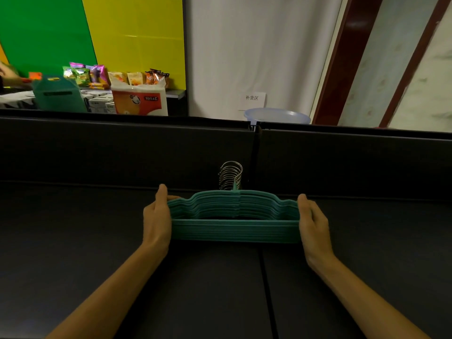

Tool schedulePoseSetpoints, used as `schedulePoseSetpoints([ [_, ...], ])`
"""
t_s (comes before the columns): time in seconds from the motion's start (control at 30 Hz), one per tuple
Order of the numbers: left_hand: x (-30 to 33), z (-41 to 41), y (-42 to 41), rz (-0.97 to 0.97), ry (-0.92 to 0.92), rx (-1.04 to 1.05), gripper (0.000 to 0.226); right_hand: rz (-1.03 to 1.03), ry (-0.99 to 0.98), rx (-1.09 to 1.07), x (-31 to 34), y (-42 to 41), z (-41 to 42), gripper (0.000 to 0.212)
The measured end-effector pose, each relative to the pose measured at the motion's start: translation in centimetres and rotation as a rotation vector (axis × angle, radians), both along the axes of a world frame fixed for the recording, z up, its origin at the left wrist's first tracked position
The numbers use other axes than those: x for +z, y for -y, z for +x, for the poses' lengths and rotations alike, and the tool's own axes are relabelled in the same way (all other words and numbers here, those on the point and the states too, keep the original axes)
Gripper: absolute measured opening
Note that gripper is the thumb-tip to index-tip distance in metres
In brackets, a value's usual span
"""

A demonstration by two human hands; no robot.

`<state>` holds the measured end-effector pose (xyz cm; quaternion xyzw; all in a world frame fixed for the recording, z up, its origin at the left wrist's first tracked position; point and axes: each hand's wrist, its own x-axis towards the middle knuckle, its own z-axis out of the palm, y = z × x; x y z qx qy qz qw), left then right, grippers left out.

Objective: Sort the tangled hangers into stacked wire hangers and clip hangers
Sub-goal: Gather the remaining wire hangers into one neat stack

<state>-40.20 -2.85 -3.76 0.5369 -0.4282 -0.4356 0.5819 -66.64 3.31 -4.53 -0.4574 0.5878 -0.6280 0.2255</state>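
Both hands are on the stack of teal hangers point(234, 216), one at each end, right in the middle of the black table point(97, 253). The left hand point(156, 218) cups the left end, thumb up on the far side and the palm flat against the ends of the bars; its fingers lie behind the stack, out of sight. The right hand point(311, 221) mirrors it at the right end, fingers fairly straight and pressed against the stack's side, thumb lifted along the top. The hangers are lined up neatly, shoulder on shoulder, bottom bars forming one thick band. Their metal hooks point(231, 176) stand bunched together on the far side, pointing toward the black partition point(122, 148) that runs across the far edge of the table. A seam runs down the table toward the near edge, just right of centre.

Beyond the partition, far left, a shelf carries snack packets point(117, 77), a pack of paper rolls point(139, 102) and a teal box point(60, 94). Farther right, a pale blue basin point(276, 116) sits below a white paper sign point(252, 100) against a white curtain point(256, 50). Green and yellow panels cover the far left wall.
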Motion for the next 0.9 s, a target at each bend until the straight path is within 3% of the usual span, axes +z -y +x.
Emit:
schedulePoseSetpoints([
  [0.07,-0.3,0.9,-0.2,-0.086,0.059,-0.076,0.052,-0.006,-0.078,0.087,-0.1,-0.7,-1.1,0.038],
  [0.17,-0.9,2.6,-0.8,-0.300,0.231,-0.150,0.046,-0.030,-0.315,0.190,-0.1,-1.4,-2.4,0.078],
  [0.3,-1.8,3.1,-1.7,-0.431,0.680,-0.287,0.072,0.026,-0.590,0.244,-0.6,-1.2,-2.8,0.104],
  [0.43,-2.3,3.4,-1.1,-0.430,0.885,-0.333,0.105,0.042,-0.745,0.220,-1.2,-0.7,-3.0,0.101],
  [0.67,-2.3,4.2,0.7,-0.454,0.999,-0.395,0.098,0.067,-0.856,0.279,-1.6,-0.2,-4.4,0.098],
  [0.9,-2.2,4.3,1.3,-0.423,1.034,-0.429,0.097,0.090,-0.848,0.262,-1.7,-0.5,-4.1,0.094],
])
